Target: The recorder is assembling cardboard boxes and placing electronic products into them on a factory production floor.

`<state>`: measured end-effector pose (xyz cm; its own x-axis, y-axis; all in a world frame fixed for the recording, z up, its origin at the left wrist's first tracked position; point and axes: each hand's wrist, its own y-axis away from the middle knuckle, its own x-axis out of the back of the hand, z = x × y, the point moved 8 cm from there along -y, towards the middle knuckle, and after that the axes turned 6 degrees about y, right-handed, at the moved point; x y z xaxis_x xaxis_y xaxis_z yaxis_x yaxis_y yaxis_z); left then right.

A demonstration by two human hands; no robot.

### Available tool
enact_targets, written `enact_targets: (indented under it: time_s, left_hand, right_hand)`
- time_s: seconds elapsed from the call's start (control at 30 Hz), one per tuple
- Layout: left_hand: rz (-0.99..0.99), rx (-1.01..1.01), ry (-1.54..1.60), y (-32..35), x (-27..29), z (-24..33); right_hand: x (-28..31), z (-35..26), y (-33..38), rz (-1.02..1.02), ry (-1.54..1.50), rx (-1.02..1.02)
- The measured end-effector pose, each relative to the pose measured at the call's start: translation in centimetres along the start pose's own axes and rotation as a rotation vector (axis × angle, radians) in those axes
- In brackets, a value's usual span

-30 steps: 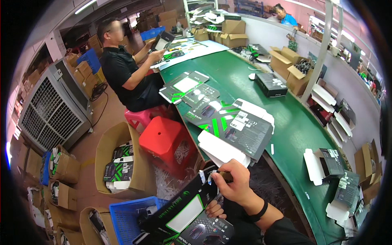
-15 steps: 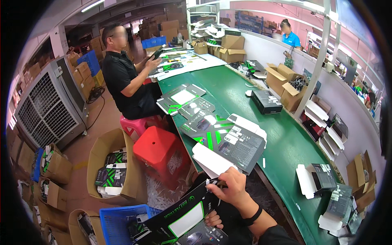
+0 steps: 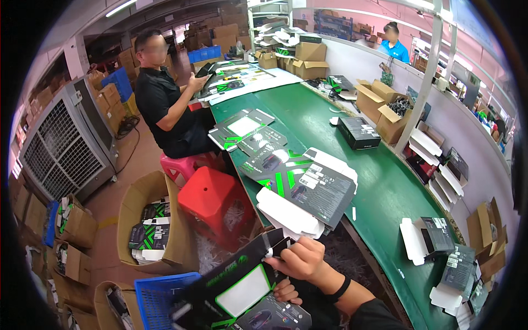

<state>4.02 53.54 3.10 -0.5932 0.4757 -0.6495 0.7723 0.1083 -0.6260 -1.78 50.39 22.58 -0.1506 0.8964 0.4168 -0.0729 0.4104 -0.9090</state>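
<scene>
In front of me is a black printed packaging carton (image 3: 220, 278) with a green-edged white panel, tilted over my lap. My right hand (image 3: 302, 258), with a black band at its wrist, pinches the carton's upper right corner between thumb and fingers. Low on the carton's right edge, the fingers of my left hand (image 3: 287, 291) curl round it; the rest of that hand is hidden behind the cardboard. Just beyond my right hand, a stack of flat black-and-green cartons (image 3: 313, 192) with white flaps overhangs the edge of the green table (image 3: 297, 118).
A blue crate (image 3: 159, 297) stands under the held carton's left side. Beyond it are a red stool (image 3: 206, 195) and a large cardboard box (image 3: 179, 242) holding cartons. Folded boxes (image 3: 437, 236) lie at the table's right. A seated co-worker (image 3: 170, 104) is at the far left.
My right hand has moved slightly left and down along with the carton's corner, and the carton has tilted. Across the table, the co-worker's hands and the dark item have lowered toward the tabletop.
</scene>
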Motion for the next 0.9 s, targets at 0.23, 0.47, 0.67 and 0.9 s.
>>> enact_targets:
  time_s: [0.23, 0.47, 0.67, 0.9]
  left_hand:
    - [-0.054, -0.135, -0.064, 0.3, -2.6, 0.1]
    - [-0.088, -0.176, -0.134, 0.5, -3.9, 1.0]
    - [-0.050, -0.185, -0.111, 0.2, -3.7, 0.9]
    - [-0.032, -0.173, -0.093, 0.0, -3.4, 1.1]
  right_hand:
    - [-1.3, 4.0, 4.2, -0.120, -0.334, -0.497]
    - [-3.3, 3.9, 4.6, -0.133, -0.408, -0.453]
    - [-2.3, 4.7, 4.4, -0.095, -0.410, -0.422]
    - [-3.1, 4.6, 4.2, -0.116, -0.407, -0.381]
